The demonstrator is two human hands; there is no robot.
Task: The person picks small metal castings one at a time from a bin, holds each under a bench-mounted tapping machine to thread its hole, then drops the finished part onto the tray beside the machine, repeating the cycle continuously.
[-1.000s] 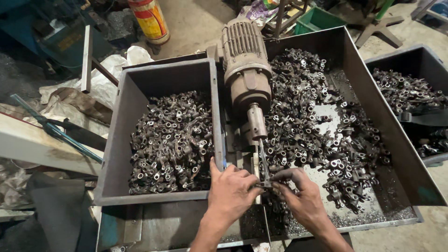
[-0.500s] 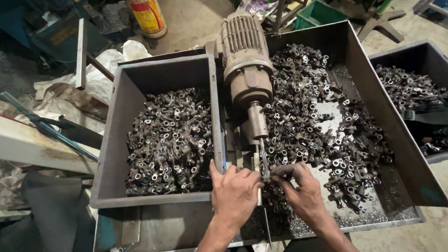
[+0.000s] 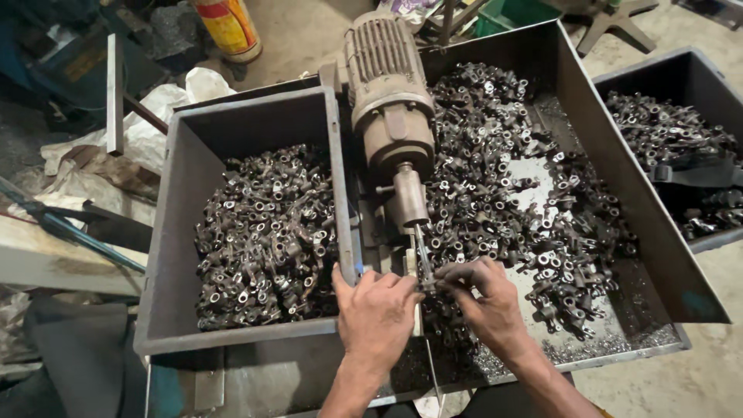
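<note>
Both hands work at the lower end of a motor-driven spindle machine (image 3: 389, 101) that lies between two metal bins. The left hand (image 3: 377, 313) lies palm down just left of the thin tool shaft (image 3: 422, 259) that comes out of the chuck (image 3: 408, 197), its fingers curled over something beneath them; the back of the hand hides what its grip holds, so whether it is closed on a part cannot be told. The right hand (image 3: 487, 302) sits just right of the shaft, thumb and forefinger pinched together at the shaft's side on a small dark metal piece (image 3: 435, 280); that grip is closed, and the piece looks like one of the little forged fittings from the heap, though it is too small and dark to be sure. The piece therefore sits between the two hands, right beside the shaft and touching the right fingertips. To the left, the grey steel bin (image 3: 166, 232) holds a pile of small eyelet fittings (image 3: 263, 240), near the left hand but apart from it. To the right, the wide tray (image 3: 619, 178) carries a larger scattered heap of the same fittings (image 3: 511, 178), some lying just beside the right wrist, with metal chips along its near edge. A third bin (image 3: 681, 85) with more fittings stands at the far right, well apart. A yellow and red canister (image 3: 227, 27) stands on the floor at the top left.
</note>
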